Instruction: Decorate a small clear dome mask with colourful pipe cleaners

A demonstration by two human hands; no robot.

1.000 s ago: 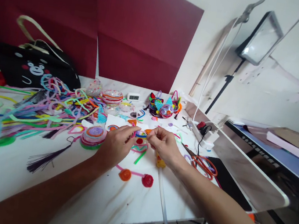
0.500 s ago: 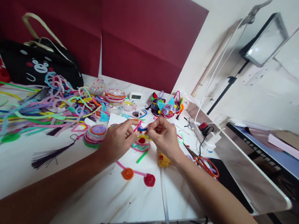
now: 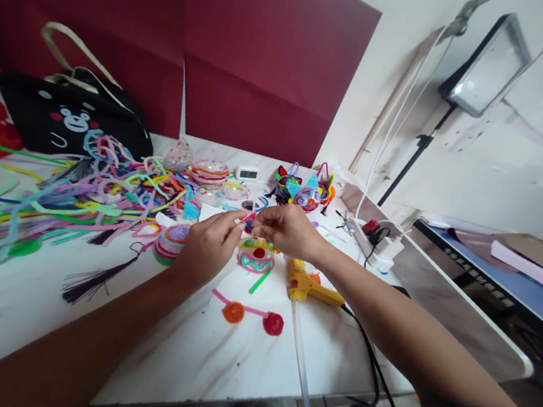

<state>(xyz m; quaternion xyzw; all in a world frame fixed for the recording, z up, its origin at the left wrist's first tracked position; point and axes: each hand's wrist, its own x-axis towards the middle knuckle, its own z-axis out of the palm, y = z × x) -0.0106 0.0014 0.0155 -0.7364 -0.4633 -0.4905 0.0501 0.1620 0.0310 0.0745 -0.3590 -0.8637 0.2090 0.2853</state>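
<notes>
Over the middle of the table, my left hand (image 3: pixel 210 242) pinches a pink and blue pipe cleaner piece (image 3: pixel 249 221) between thumb and fingertips. Closed on the same piece from the other side is my right hand (image 3: pixel 290 230), its fingers curled and partly hiding it. Just below them lies a clear round ornament (image 3: pixel 255 260) with a red dot and a teal zigzag. A green pipe cleaner bit (image 3: pixel 259 282) touches the paper beside it. Nearer me is a pink pipe cleaner strip with an orange coil (image 3: pixel 234 313) and a red coil (image 3: pixel 273 324).
A yellow glue gun (image 3: pixel 310 286) with a clear glue stick (image 3: pixel 301 369) lies under my right forearm. Loose pipe cleaners (image 3: pixel 74 203) heap at left, near a dark tassel (image 3: pixel 99 277). Finished colourful ornaments (image 3: pixel 303 191) and a small clock (image 3: pixel 247 173) stand behind. A power strip (image 3: pixel 377 245) is at right.
My right hand has moved left and closer to my left hand, turning over the piece. The glue gun now shows more fully from under my right arm.
</notes>
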